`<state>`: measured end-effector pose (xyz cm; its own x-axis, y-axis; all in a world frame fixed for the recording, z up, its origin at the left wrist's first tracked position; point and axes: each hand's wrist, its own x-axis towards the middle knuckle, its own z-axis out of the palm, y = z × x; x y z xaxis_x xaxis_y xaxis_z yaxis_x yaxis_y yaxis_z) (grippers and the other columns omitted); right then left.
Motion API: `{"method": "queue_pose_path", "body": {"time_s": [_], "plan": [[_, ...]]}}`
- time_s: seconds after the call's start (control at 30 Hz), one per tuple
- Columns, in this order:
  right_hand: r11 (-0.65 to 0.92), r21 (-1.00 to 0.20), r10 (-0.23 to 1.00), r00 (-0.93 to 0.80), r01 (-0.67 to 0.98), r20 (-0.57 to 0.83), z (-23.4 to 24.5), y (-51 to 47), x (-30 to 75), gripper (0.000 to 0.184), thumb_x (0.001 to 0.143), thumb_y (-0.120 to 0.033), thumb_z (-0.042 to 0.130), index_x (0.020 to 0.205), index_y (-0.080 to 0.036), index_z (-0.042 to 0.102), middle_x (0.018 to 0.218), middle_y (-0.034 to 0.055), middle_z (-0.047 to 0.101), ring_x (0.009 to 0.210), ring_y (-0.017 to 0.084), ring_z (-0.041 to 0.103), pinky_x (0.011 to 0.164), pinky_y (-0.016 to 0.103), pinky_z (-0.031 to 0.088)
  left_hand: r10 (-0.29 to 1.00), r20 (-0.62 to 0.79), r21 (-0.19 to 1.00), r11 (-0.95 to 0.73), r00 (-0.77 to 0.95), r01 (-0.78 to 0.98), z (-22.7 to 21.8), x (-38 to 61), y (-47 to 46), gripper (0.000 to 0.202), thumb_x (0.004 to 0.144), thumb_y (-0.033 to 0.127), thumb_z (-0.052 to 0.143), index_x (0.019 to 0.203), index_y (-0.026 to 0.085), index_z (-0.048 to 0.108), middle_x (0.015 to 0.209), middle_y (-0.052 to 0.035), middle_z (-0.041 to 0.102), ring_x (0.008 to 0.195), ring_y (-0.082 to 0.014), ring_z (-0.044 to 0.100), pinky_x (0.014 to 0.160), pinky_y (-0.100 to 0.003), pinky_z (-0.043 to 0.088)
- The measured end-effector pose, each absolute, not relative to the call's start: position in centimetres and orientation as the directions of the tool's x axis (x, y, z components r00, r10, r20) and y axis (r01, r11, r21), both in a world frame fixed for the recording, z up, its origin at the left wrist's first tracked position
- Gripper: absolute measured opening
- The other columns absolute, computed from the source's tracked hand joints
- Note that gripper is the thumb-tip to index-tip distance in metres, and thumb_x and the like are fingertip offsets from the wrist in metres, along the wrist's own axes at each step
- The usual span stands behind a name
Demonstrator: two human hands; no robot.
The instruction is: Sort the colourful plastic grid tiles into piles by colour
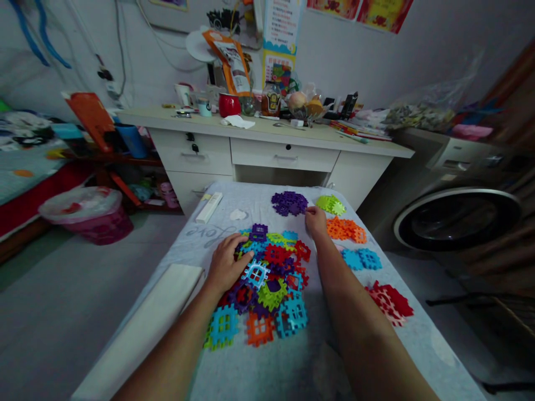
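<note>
A mixed pile of interlocking plastic building pieces (276, 289) in several colours lies mid-table. My left hand (229, 262) rests on its left side, fingers apart, over the pieces. A light blue window-shaped piece (256, 273) is just right of its fingertips. My right hand (316, 220) is closed at the right edge of a purple heap (288, 203); whether a piece is between its fingers is hidden. Along the table's right side are sorted groups of yellow-green pieces (331, 204), orange pieces (346, 229), blue pieces (361, 258) and red pieces (389, 302).
A cloth-covered table (309, 367) holds the pieces. A white box (209, 208) lies at its far left, and a long pale padded strip (146, 328) along its left edge. Behind stands a white desk (192, 153) with clutter; a washing machine (455, 189) is right, a pink bin (92, 217) left.
</note>
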<state>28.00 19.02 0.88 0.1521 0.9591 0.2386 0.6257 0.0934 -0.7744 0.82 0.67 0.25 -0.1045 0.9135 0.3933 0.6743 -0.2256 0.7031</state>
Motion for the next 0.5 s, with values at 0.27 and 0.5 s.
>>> {"method": "queue_pose_path", "body": {"time_s": [0.27,0.5], "plan": [[0.074,-0.792,0.957,0.181,0.605,0.228,0.4,16.8,28.9,0.030,0.071,-0.021,0.046,0.090,-0.015,0.069,0.090,0.0068,0.071,0.086,0.019,0.064,0.085,0.031,0.048,0.915,0.389,0.703,-0.219,-0.108,0.677,0.3,0.9,0.6,0.036,0.081,0.044,0.060,0.110,0.025,0.065,0.126,-0.0080,0.060,0.121,-0.0282,0.054,0.107,-0.048,0.040],[0.286,-0.735,0.946,-0.303,0.615,0.114,2.2,15.0,26.0,0.024,0.077,-0.025,0.058,0.095,-0.015,0.070,0.087,0.0041,0.071,0.078,0.016,0.063,0.074,0.027,0.049,0.917,0.387,0.701,-0.225,-0.096,0.677,0.1,0.8,0.7,0.038,0.082,0.043,0.060,0.114,0.022,0.063,0.128,-0.0100,0.059,0.122,-0.0281,0.053,0.107,-0.048,0.040]]}}
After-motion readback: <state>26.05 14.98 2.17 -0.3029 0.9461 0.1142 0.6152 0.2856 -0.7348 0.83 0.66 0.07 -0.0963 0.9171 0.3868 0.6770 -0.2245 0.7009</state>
